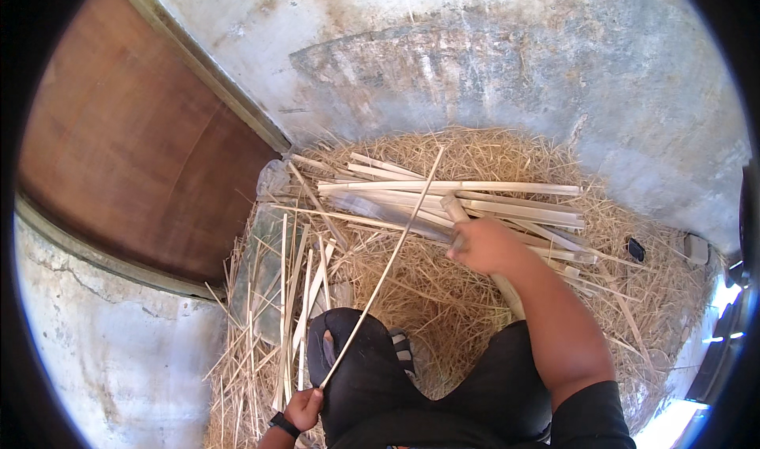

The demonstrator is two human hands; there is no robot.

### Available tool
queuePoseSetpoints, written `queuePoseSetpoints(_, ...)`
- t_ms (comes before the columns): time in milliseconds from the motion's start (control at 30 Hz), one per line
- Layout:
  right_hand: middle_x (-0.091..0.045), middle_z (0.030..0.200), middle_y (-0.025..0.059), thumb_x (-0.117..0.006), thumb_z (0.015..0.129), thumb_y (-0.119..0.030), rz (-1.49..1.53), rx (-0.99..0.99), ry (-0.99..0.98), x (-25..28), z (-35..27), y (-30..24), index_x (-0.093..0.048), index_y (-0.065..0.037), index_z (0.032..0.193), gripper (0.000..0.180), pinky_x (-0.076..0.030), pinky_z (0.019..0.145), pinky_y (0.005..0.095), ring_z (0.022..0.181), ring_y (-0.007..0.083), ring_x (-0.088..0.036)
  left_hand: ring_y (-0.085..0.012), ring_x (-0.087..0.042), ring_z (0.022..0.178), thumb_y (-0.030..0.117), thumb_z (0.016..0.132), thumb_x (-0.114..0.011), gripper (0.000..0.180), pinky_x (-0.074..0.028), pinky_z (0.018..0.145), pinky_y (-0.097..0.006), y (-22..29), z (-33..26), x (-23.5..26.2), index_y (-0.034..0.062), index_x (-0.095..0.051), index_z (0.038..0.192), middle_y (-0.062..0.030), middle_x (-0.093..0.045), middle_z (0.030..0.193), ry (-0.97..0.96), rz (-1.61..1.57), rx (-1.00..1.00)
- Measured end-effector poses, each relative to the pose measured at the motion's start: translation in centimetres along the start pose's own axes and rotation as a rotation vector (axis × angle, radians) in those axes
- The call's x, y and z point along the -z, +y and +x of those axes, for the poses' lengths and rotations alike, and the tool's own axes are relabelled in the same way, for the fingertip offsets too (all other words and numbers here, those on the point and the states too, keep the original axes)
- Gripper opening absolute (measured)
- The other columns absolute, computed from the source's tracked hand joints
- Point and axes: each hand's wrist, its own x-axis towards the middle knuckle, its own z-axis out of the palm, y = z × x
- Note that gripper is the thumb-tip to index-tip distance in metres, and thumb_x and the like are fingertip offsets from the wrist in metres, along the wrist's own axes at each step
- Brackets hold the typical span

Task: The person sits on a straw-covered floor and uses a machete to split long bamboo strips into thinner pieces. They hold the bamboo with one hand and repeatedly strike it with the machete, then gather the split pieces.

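Holding a long wooden strip (382,267) in the left hand (303,409), pinched by its lower end between thumb and curled fingers. Looks pale tan, narrow and almost straight, with little change in width along its length. Slants up and rightward from beside the left thigh, crossing in front of the black trousers (372,386) at the knee, then over the view of the split strips (522,187) beyond. Ends above the straw (443,314), short of the weathered wall (514,69). Cannot tell whether touching the pile or hanging over it.

Gripping a thick wooden stick (507,289) in the right hand (480,245), with fingers wrapped round it just below a blunt upper end. Stouter and rounder than the strip; slopes down toward the right knee.

Pile beyond: flat, cream-coloured, mostly crosswise, ragged at the ends. More loose strips (285,306) left of the left knee, mostly lengthwise, crowding the lower end of the held piece.

Bounded at left by a brown door (150,132), ahead by the wall. Widest room over straw between the knees; more straw right of the pile, reaching a small black device (635,250) and a pale block (697,249).
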Motion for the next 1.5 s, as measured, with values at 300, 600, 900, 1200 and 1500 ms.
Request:
queuePoseSetpoints(300, -0.069, 0.082, 0.0146, -0.07, 0.081, -0.025, 0.032, 0.005, 0.037, -2.8, 1.8, 1.4, -0.068, -0.008, 0.096, 0.022, -0.053, 0.071, 0.0448, 0.078, 0.0339, -0.067, -0.0168, -0.048, 0.057, 0.045, 0.105, -0.034, 0.059, -0.042, 0.058, -0.033, 1.6, 0.2, 0.9, 0.0018, -0.053, 0.07, -0.0047, -0.052, 0.061, -0.058, 0.065, 0.017)
queuePoseSetpoints(600, -0.071, 0.087, 0.012, -0.071, 0.084, -0.031, -0.163, 0.24, -0.374, -2.3, -0.4, -5.6, -0.069, -0.008, 0.1, 0.028, -0.053, 0.072, 0.0423, 0.079, 0.0276, -0.068, -0.0158, -0.05, 0.059, 0.048, 0.103, -0.038, 0.059, -0.043, 0.06, -0.032, 0.3, -0.4, 0.9, 0.0015, -0.055, 0.071, -0.0055, -0.054, 0.062, -0.059, 0.029, 0.081)
queuePoseSetpoints(900, -0.069, 0.09, 0.013, -0.075, 0.081, -0.038, 0.204, -0.319, -0.351, 1.4, 0.2, -0.9, -0.064, -0.003, 0.113, 0.049, -0.051, 0.08, 0.0422, 0.088, 0.0268, -0.067, -0.017, -0.051, 0.057, 0.043, 0.103, -0.041, 0.056, -0.043, 0.056, -0.034, 2.2, -0.6, 0.6, 0.0008, -0.055, 0.07, -0.0077, -0.053, 0.059, 0.015, 0.142, 0.014)
queuePoseSetpoints(1200, -0.068, 0.1, 0.0179, -0.077, 0.079, -0.037, 0.171, 0.025, -0.262, 0.1, 0.3, 0.0, -0.065, -0.001, 0.112, 0.051, -0.05, 0.083, 0.043, 0.092, 0.0299, -0.066, -0.0216, -0.05, 0.05, 0.042, 0.103, -0.043, 0.055, -0.043, 0.053, -0.037, -0.1, -0.6, 0.0, -0.0003, -0.056, 0.07, -0.0094, -0.052, 0.055, 0.057, 0.155, -0.044)
queuePoseSetpoints(1500, -0.068, 0.096, 0.0147, -0.077, 0.079, -0.038, -0.03, 0.068, -0.43, -0.6, -0.6, -3.5, -0.066, -0.005, 0.11, 0.046, -0.05, 0.086, 0.044, 0.093, 0.0277, -0.066, -0.0215, -0.05, 0.052, 0.042, 0.103, -0.043, 0.054, -0.043, 0.054, -0.037, 0.3, 0.2, 0.1, 0.0001, -0.056, 0.071, -0.0111, -0.052, 0.056, 0.027, 0.134, -0.006)
